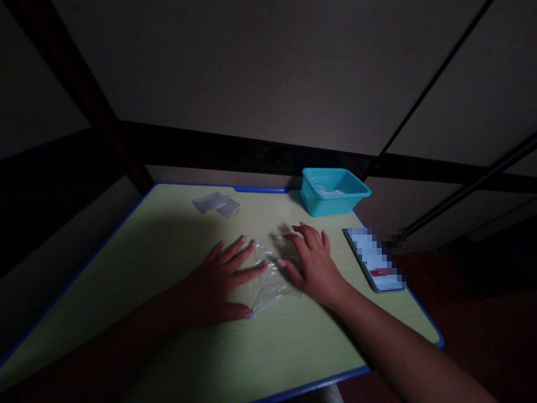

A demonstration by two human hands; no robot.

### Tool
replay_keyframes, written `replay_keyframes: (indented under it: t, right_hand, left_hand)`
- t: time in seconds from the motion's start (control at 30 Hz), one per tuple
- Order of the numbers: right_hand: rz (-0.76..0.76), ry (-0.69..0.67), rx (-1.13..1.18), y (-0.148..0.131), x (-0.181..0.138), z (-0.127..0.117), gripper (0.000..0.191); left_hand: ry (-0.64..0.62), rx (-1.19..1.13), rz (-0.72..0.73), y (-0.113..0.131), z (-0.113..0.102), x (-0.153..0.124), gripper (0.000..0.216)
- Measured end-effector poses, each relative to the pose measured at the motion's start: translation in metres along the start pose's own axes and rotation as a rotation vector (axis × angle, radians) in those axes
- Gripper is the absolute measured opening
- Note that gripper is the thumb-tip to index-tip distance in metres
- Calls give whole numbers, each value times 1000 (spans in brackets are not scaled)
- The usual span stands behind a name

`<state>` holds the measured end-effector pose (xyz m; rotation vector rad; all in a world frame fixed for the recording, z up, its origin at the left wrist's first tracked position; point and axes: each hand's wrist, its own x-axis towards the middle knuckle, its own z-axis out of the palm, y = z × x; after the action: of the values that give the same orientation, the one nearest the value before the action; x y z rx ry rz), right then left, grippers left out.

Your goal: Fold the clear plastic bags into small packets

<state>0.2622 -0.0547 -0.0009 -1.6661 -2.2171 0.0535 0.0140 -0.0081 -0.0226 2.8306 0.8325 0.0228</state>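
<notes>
A crinkled clear plastic bag (pixel 272 280) lies flat on the pale green table (pixel 176 224), between my two hands. My left hand (pixel 229 274) rests with its fingers spread, the tips touching the left side of the plastic. On the other side, my right hand (pixel 310 257) is over the right part of the bag, thumb and fingers apart. Part of the plastic is hidden under that hand.
Toward the back right stands a turquoise plastic basket (pixel 323 206) with clear crumpled plastic inside. Flat translucent packets (pixel 216 203) overlap near the back edge. A phone (pixel 375 263) with its screen lit lies along the right edge. Dark panels rise behind the table.
</notes>
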Motion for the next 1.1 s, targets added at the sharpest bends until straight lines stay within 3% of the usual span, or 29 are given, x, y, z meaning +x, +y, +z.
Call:
replay_keyframes:
  t: [0.1,0.2,0.37,0.6,0.8,1.1]
  right_hand:
    - [-64,-118,42,-5,-4,1,73]
    - [-115,-232,45,-10,-7,6,86]
    - [-121,-342,62,-11,-8,8,88]
    - [-92,-281,90,-15,-7,5,83]
    - [-123,-415,55,-18,-8,8,90]
    - [-69,-371,36,-12,-2,8,76]
  left_hand:
    - [-7,14,-27,1,0,0,90]
    - [-12,24,-35,0,1,-1,93]
    - [1,27,-22,-2,4,-1,93]
    - [7,39,-24,-4,8,-1,97]
    - [21,50,-17,-6,11,-2,98]
    - [80,78,16,-10,17,-3,99]
